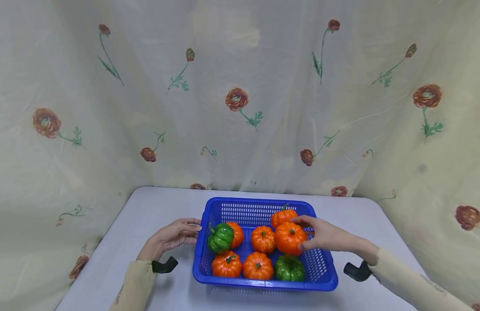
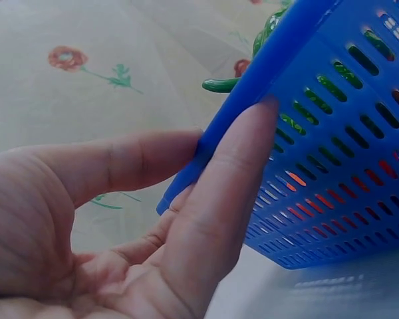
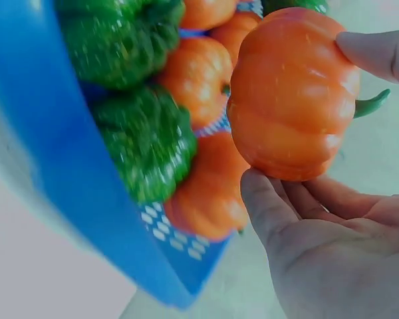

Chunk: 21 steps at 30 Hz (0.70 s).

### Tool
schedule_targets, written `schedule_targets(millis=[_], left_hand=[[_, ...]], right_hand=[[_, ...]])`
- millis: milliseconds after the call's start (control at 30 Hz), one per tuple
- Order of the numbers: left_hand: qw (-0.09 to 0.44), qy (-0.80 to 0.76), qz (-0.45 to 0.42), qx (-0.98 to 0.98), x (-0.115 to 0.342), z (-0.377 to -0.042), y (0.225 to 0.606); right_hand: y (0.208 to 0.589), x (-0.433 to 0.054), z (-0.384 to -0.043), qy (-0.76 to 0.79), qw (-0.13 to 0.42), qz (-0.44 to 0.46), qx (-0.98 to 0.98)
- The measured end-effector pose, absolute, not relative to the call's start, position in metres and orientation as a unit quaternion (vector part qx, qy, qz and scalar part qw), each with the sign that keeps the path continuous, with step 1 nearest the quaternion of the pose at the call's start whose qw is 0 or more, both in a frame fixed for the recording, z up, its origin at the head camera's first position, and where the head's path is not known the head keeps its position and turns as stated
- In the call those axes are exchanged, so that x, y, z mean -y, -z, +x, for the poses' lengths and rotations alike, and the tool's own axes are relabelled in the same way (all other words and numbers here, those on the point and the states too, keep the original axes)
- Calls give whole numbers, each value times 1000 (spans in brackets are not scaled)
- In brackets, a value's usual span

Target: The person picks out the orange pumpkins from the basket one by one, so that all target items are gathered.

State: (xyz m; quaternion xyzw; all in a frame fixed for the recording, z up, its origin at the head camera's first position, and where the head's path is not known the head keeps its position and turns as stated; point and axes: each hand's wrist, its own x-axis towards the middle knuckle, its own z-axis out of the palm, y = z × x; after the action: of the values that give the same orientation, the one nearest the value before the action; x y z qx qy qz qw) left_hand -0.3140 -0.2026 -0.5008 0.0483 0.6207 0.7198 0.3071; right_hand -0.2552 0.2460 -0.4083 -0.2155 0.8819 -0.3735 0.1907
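Observation:
My right hand (image 1: 326, 233) holds a small orange pumpkin (image 1: 290, 238) with a green stem above the right part of a blue plastic basket (image 1: 263, 284). In the right wrist view, the thumb presses one side of this pumpkin (image 3: 294, 93) and the fingertips support the other. At the basket's left side, my left hand (image 1: 180, 233) pinches the rim (image 2: 236, 109) between thumb and fingers. Inside lie several orange pumpkins (image 1: 258, 265), a green pumpkin (image 1: 289, 268) at front right and another green pumpkin (image 1: 220, 238) at the left.
The basket stands on a white-covered table (image 1: 166, 203). A curtain (image 1: 278, 147) with printed flowers hangs behind the table and along both sides. Black wrist straps (image 1: 164, 265) sit over the light sleeves (image 1: 136, 280).

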Motion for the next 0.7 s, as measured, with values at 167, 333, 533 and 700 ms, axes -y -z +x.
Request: schedule_targets(millis=[167,333,533,700], left_hand=[[307,-722,39,-619,201,-313,500],[308,-724,45,-616,203,-313,502],[304,-725,50,-617,203,-313,505],[305,-726,51,-614,202,-313,505]], right_hand=[[397,-269,-256,373,159,-213,-889],[393,-291,-258,389,124,-205,-890],[393,-321,-261,393,84,-168,-900],[407,-350,-269,385,56,-127,-912]])
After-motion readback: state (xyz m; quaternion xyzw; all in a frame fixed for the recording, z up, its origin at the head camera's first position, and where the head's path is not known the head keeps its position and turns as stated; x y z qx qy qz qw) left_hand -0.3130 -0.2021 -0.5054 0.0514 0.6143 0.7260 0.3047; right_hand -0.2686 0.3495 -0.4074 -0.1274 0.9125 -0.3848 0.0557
